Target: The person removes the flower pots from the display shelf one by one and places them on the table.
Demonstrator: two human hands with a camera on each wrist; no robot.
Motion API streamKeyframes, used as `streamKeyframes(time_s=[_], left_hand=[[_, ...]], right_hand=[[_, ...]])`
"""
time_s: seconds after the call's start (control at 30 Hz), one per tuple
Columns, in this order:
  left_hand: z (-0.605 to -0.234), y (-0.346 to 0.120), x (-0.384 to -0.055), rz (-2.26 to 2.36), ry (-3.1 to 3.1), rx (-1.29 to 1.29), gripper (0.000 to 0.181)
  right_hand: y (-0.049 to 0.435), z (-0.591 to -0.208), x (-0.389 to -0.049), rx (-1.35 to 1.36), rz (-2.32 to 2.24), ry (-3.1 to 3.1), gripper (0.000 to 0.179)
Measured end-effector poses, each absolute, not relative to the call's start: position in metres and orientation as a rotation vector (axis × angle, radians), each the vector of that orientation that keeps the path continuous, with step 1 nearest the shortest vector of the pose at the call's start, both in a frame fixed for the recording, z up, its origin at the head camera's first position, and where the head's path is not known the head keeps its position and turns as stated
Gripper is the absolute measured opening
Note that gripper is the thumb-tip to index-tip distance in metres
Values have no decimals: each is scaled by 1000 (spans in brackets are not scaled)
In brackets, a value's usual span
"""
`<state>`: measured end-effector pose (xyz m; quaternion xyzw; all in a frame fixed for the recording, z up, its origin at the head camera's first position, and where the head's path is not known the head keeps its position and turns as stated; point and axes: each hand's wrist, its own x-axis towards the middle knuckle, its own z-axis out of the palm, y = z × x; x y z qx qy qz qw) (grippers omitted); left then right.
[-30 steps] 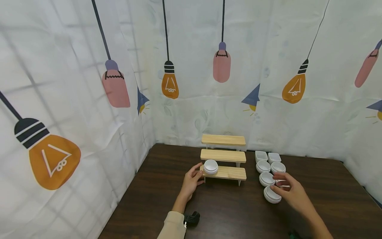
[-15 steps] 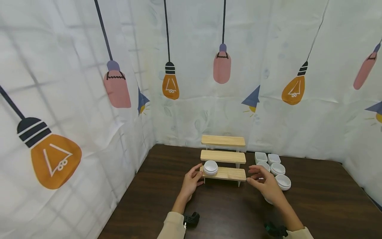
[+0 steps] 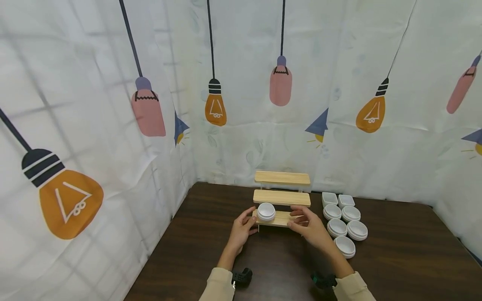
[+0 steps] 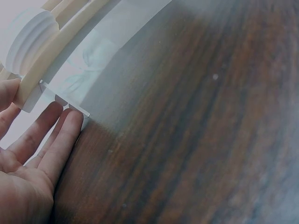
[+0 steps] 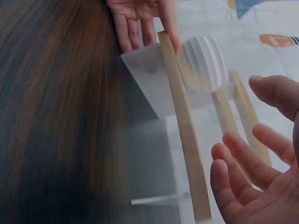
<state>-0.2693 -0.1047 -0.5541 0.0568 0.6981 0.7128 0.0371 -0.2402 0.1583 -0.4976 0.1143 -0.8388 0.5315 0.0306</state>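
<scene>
A three-step display stand with pale wooden boards and clear legs stands at the back of the table. On the left part of its lowest board sits a small stack of round white bowls. My left hand holds the left end of that board, thumb over the top and other fingers below by the leg. Over the right part of the same board is my right hand. Its fingers are spread and loosely bent with nothing between them, as the right wrist view shows, to the right of the bowl stack.
Right of the stand, several round white bowls stand in two columns, some of them stacked. Two square white dishes are at their back end. The dark wooden table meets a printed white curtain behind and at left.
My right hand has moved left, from above the bowls at the right to over the right part of the lowest board. My left hand and the bowl stack on the board stay put.
</scene>
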Motion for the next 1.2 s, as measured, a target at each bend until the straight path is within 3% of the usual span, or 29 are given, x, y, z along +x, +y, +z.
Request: streamKeyframes(time_s=[0.47, 0.8, 1.2], left_hand=[[-555, -105, -272, 2200, 2144, 189, 44], [-555, -105, -272, 2206, 2135, 190, 44], [-556, -105, -271, 2201, 2118, 179, 44]], right_hand=[[129, -502, -266, 381, 1711, -2568, 58], [118, -505, -271, 471, 1717, -2542, 57], [102, -508, -272, 391, 1744, -2547, 55]])
